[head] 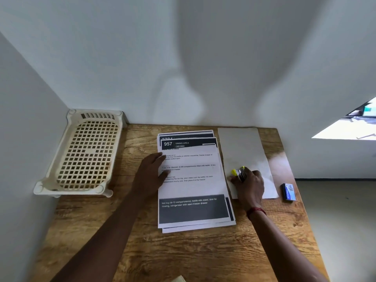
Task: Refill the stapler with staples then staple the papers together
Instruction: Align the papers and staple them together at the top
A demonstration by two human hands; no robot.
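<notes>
Closest thing to you is the two forearms coming in over the wooden tabletop (183,257), one on each side of the papers (193,180). The left hand (149,174) is spread flat with its fingertips on the left edge of the top sheet, pinning the stack. The right hand (249,187) is closed around the stapler (239,173), a little yellow-and-metal one, sitting on a blank white sheet (244,151) just right of the stack. Small blue box (288,191), I'm guessing the staples, is off near the right edge of the tabletop, and it looks shut. Cream plastic basket (85,153) sits in the back left corner, out of the way.

What I'd worry about:

- The stack isn't squared up. You can see edges of lower sheets poking out top and bottom, so a staple now could miss a page or lock them in crooked.
- Can't tell if the stapler is loaded. If it isn't, squeezing gets you nothing.
- Opening that tiny stapler one-handed is fiddly, and the staple strip could snap or scatter. Letting go with the left hand to help frees the stack to slide.
- That box is close to the edge. A sloppy reach knocks it to the floor.
</notes>
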